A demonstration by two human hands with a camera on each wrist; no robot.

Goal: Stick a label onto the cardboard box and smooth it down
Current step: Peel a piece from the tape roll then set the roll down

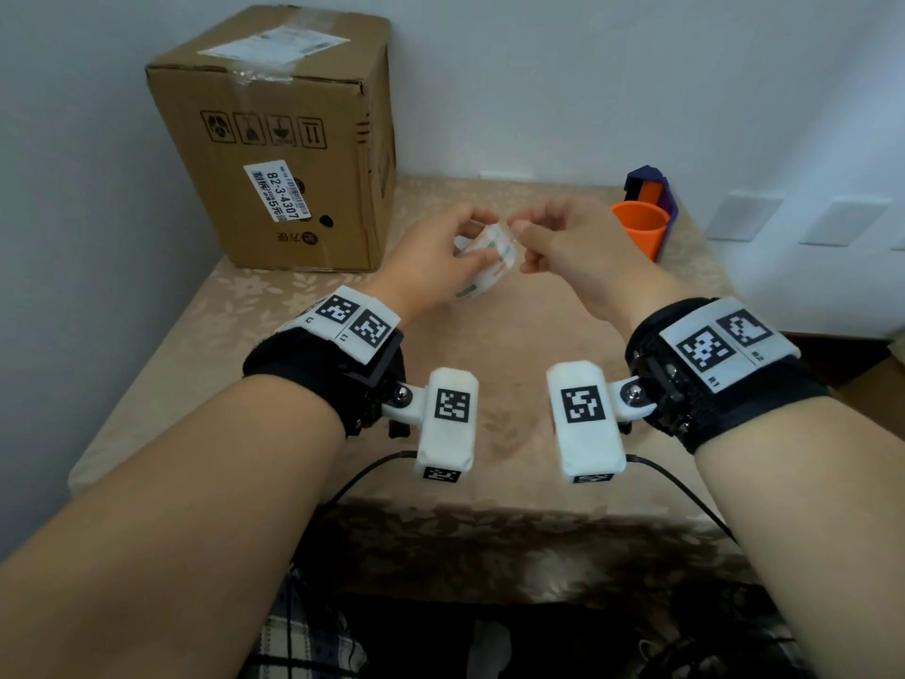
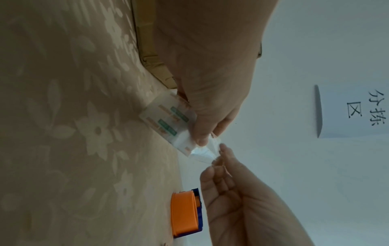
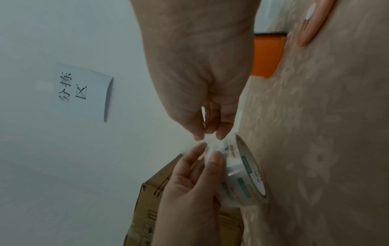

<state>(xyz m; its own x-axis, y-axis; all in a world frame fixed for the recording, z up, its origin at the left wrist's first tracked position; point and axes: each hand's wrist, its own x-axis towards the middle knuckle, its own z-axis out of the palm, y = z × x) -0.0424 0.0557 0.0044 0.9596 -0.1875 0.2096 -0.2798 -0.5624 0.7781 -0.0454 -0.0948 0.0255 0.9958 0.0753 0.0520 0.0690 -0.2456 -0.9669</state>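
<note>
Both forearms fill the foreground in head view, wrist straps w/ marker tags on each. Left hand (image 1: 431,252) grips a clear tape roll (image 3: 242,173), thumb and fingers curled round it, held above the table (image 1: 254,335). Right hand (image 1: 563,242) pinches the loose tape end (image 2: 202,153) at the roll's top edge, narrow pinch, other fingers curled in. Cardboard box (image 1: 274,139) stands upright at the table's far-left corner against the wall, well apart from the hands; has a printed label (image 1: 277,191) on its front face and another on top. Orange cup (image 1: 639,227) far right, purple holder (image 1: 651,188) just behind it. Paper sign (image 3: 84,91) w/ handwritten characters on the wall. Hands hide most of the roll in head view.
</note>
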